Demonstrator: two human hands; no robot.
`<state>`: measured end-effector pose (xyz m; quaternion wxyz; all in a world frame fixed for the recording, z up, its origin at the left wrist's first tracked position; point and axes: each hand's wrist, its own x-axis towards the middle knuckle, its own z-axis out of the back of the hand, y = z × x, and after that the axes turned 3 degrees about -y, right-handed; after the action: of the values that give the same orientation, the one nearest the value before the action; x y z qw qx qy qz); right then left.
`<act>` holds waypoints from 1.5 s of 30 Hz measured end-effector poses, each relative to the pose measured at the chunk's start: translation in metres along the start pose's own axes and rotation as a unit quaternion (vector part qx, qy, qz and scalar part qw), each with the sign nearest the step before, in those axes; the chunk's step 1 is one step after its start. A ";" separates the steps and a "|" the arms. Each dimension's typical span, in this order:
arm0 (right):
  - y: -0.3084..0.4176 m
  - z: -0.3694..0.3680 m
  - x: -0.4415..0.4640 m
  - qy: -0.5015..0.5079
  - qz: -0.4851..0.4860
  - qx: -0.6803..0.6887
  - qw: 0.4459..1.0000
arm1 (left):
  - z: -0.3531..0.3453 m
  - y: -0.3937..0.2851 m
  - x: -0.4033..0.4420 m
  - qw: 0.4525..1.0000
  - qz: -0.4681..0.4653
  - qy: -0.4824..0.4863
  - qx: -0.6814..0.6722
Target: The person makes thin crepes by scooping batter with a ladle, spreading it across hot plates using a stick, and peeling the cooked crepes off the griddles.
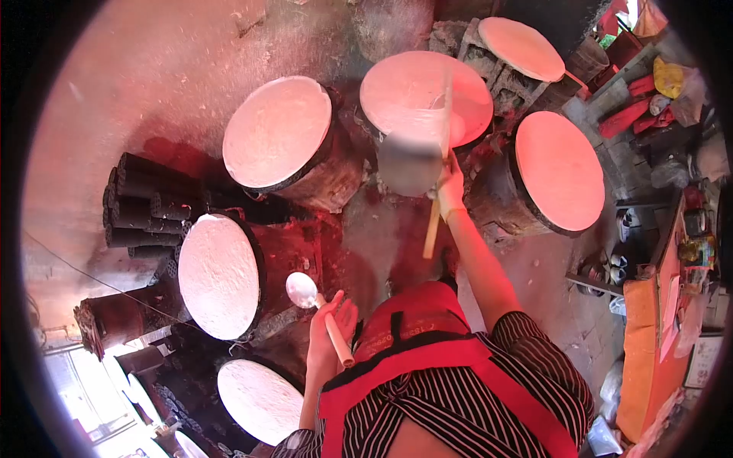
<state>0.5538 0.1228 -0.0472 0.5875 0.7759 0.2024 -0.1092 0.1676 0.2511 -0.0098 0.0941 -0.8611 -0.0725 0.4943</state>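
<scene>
In my left hand [330,328], low at the middle left, is a ladle [301,290] with a round pale bowl and a wooden handle. Its bowl points up and left, beside a round pan coated white [219,276]. My right hand [450,187] reaches forward and grips a long, thin wooden stick [432,229]. The stick's far end lies over the round pan at the top centre [397,80], where pale streaks mark the surface. A blurred grey patch [410,164] covers the area beside my right hand, so what is there cannot be made out.
More round pans on drum-like stoves surround me: upper left [277,131], right [560,172], far top right [521,48] and lower left [261,401]. Black cylindrical briquettes [149,198] are stacked by the left wall. An orange-covered table [640,359] stands at right.
</scene>
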 end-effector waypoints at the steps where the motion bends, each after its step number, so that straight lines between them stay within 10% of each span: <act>1: -0.016 0.001 0.022 -0.004 0.046 0.064 0.997 | -0.008 0.005 0.001 1.000 -0.005 0.009 0.012; 7: -0.012 0.019 -0.016 0.161 -0.043 -0.212 0.963 | -0.063 0.030 0.012 0.998 0.047 0.024 0.028; 9: -0.008 0.085 0.012 0.163 -0.158 -0.044 0.973 | -0.065 0.039 0.025 0.998 0.033 0.032 0.040; 15: 0.045 0.106 0.031 0.063 -0.079 -0.001 0.995 | -0.115 0.080 0.038 0.997 0.010 0.007 0.078; 19: 0.052 0.131 0.024 0.292 -0.163 -0.065 0.940 | -0.148 0.105 0.050 0.997 0.004 0.050 0.063; 26: 0.102 0.202 0.129 0.138 -0.169 -0.070 0.973 | -0.205 0.144 0.054 1.000 0.017 -0.011 0.011; 32: 0.116 0.147 0.195 0.069 -0.033 -0.104 0.992 | -0.232 0.148 0.046 0.999 0.020 -0.033 -0.013; 36: 0.064 0.144 0.201 0.130 0.291 -0.344 0.883 | -0.233 0.119 0.055 0.994 0.068 0.043 -0.070; 39: 0.072 0.151 0.167 0.075 0.428 -0.172 0.884 | -0.218 0.096 0.052 0.992 0.028 0.110 -0.050; 42: 0.092 0.114 0.086 -0.050 0.021 -0.021 0.998 | -0.231 0.087 0.043 0.991 -0.098 0.033 0.083; 45: 0.006 0.094 0.136 0.053 0.137 -0.168 0.975 | -0.240 0.081 0.045 0.982 -0.148 0.025 0.112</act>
<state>0.6847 0.0566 -0.1248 0.7072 0.6912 0.1409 0.0489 0.4004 0.1604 0.0526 0.2634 -0.8372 -0.1408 0.4581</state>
